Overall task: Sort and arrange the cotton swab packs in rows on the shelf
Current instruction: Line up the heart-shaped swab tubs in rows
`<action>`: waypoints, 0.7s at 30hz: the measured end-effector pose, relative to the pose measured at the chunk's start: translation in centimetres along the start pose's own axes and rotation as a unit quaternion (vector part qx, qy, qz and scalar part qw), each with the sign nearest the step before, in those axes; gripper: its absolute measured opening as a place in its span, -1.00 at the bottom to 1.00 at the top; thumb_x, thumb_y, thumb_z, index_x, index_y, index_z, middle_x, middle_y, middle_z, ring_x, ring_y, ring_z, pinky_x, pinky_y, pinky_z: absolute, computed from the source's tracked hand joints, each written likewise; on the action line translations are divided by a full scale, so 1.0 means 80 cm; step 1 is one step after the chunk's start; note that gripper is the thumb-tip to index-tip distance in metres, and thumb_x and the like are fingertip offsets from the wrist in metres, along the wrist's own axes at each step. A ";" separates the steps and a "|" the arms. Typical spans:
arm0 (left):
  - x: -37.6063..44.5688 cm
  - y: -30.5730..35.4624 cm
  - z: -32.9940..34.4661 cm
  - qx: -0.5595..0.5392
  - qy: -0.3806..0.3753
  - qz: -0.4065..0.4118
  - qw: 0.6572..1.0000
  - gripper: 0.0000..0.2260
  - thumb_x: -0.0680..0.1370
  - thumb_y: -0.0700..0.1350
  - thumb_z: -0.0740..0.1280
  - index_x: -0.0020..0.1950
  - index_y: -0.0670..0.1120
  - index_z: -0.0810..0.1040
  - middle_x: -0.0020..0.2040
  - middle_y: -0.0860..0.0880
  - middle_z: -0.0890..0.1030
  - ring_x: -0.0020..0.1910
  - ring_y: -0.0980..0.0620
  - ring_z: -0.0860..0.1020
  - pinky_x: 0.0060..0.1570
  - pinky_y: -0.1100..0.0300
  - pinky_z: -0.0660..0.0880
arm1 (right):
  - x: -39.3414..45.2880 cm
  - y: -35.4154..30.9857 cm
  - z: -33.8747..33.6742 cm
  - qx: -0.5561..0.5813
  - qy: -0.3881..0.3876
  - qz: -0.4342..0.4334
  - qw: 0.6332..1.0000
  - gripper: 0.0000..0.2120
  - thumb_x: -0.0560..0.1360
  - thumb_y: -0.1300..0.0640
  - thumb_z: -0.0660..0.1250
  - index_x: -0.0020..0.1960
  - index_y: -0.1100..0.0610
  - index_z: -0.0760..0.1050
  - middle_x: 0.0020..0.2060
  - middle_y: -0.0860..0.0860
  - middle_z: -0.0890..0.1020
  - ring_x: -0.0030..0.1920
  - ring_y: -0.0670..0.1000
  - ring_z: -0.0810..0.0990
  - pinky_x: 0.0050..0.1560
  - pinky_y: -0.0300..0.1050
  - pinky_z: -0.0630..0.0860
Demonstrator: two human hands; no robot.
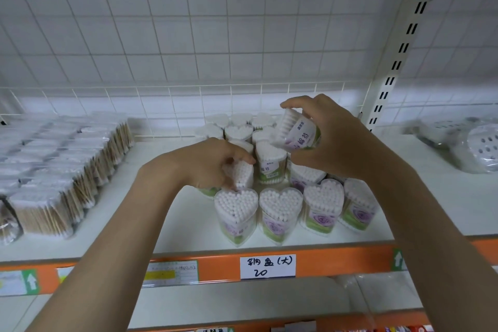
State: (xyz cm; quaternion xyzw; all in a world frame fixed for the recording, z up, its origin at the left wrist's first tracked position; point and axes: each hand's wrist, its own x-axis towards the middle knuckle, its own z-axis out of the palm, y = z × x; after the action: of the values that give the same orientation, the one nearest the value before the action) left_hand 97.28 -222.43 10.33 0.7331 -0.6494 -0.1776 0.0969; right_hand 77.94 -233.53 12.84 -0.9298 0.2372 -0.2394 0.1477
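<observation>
This is a shop or its stockroom. A white metal shelf [175, 226] with an orange front rail [336, 259] carries stock in quantity: many identical heart-shaped cotton swab packs [280, 213] and, to the left, rows of bagged wooden-stick swabs [54, 170]. A handwritten paper label [267, 266] marked "20" and printed tags [172, 272] sit on the rail, while a white wire grid [188, 21] and a slotted upright [396, 62] back the shelf.
</observation>
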 end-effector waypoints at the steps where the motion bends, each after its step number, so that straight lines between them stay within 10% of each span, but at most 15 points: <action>1: 0.000 -0.002 0.001 -0.001 0.004 0.003 1.000 -0.46 0.38 -0.12 0.48 0.31 0.15 0.43 0.11 0.21 0.45 0.10 0.19 0.40 -0.03 0.38 0.29 | 0.001 -0.001 0.002 0.002 0.001 0.005 1.000 -0.34 0.27 0.07 0.47 0.30 -0.08 0.30 -0.03 -0.08 0.42 -0.08 -0.01 0.48 0.00 0.00 0.47; 13: 0.001 -0.025 0.003 0.057 0.076 0.076 0.993 -0.58 0.41 -0.11 0.44 0.27 -0.03 0.52 0.27 0.06 0.48 0.22 0.09 0.42 0.13 0.35 0.29 | -0.005 0.000 0.041 0.040 -0.051 0.055 0.996 -0.38 0.32 -0.03 0.44 0.30 -0.13 0.25 0.04 -0.15 0.42 -0.03 -0.14 0.43 -0.15 -0.28 0.34; 21: 0.002 -0.031 0.016 0.052 0.119 0.092 0.987 -0.62 0.47 0.16 0.23 -0.15 -0.14 0.60 -0.19 0.01 0.58 -0.15 0.00 0.50 -0.07 0.05 0.43 | -0.008 -0.009 0.064 -0.030 -0.077 0.098 0.992 -0.38 0.34 -0.14 0.41 0.31 -0.05 0.25 0.13 -0.11 0.38 0.16 -0.05 0.37 0.06 -0.13 0.34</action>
State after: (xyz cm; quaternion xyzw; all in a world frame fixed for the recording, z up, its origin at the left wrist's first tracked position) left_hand 99.05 -222.12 8.19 0.6899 -0.7064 -0.0453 0.1516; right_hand 80.33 -231.74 8.55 -0.9217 0.3225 -0.1443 0.1604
